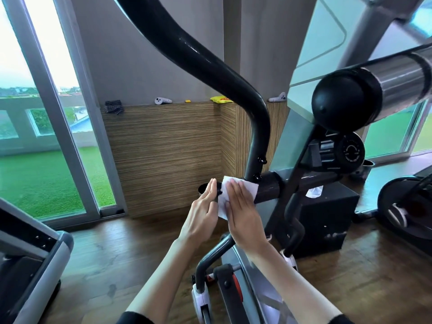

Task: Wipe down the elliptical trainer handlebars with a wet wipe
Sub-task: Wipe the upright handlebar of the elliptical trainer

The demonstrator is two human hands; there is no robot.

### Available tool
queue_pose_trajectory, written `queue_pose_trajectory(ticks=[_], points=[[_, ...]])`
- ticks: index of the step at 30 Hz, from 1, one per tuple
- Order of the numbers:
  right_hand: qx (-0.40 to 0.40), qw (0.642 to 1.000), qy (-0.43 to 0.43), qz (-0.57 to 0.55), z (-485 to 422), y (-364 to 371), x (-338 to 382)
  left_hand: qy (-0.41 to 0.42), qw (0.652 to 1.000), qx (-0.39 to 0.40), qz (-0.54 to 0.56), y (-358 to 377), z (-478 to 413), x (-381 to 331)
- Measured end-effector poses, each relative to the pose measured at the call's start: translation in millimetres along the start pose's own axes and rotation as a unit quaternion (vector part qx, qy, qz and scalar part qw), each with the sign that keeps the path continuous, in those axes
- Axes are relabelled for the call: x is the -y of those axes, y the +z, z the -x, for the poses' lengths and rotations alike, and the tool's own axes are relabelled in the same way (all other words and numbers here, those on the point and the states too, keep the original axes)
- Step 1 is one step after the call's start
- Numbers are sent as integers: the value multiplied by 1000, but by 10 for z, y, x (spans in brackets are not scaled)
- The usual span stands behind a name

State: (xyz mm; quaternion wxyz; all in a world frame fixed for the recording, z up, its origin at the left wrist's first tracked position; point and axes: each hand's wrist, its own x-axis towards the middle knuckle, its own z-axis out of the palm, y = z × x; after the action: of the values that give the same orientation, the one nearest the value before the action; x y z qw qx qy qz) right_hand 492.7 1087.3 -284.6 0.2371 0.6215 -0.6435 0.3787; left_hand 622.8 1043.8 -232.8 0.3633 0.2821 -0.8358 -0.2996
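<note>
Wet wipe (251, 188): centre frame, draped over crossbar (268, 189) below handlebar (205, 64). Right hand (243, 211) flat, pressing it; left hand (203, 206) flat alongside, fingers straight. Progress: likely partial; whether the upper curve has been wiped cannot be told.

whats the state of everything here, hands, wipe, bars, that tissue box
left hand, open, straight fingers at the crossbar end
right hand, open, flat, pressing the wet wipe
wet wipe, spread out, draped over the crossbar
crossbar, partly covered by the wipe
handlebar, bolted on, no hand on it
tissue box, a tissue poking out
</note>
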Motion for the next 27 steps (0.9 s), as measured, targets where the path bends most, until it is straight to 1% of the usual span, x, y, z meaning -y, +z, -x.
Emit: queue_pose_trajectory(ticks=[3, 7, 14, 17, 20, 23, 25, 27], points=[[3, 999, -15, 38, -166, -27, -22, -4, 1000, 0, 9, 18, 1, 19], [4, 998, -25, 57, -344, -54, 12, 1, 999, -11, 37, 28, -2, 35], [-4, 998, -64, 25, -226, -73, -34, -24, 997, -38, 62, 95, -13, 50], [5, 996, -87, 4, -120, -123, -111, -22, 997, -41, 66, 127, -1, 32], [11, 997, -77, -16, 6, -134, -280, -12, 998, -39, 56, 143, 10, 40], [26, 996, -82, 8, 175, -151, -472, -2, 999, -35, 37, 152, 20, 48], [34, 997, -65, 24, 270, -155, -572, 1, 999, -34, 23, 162, 23, 42], [33, 999, -31, 17, 309, -162, -629, 0, 999, -33, 12, 176, 29, 41]])
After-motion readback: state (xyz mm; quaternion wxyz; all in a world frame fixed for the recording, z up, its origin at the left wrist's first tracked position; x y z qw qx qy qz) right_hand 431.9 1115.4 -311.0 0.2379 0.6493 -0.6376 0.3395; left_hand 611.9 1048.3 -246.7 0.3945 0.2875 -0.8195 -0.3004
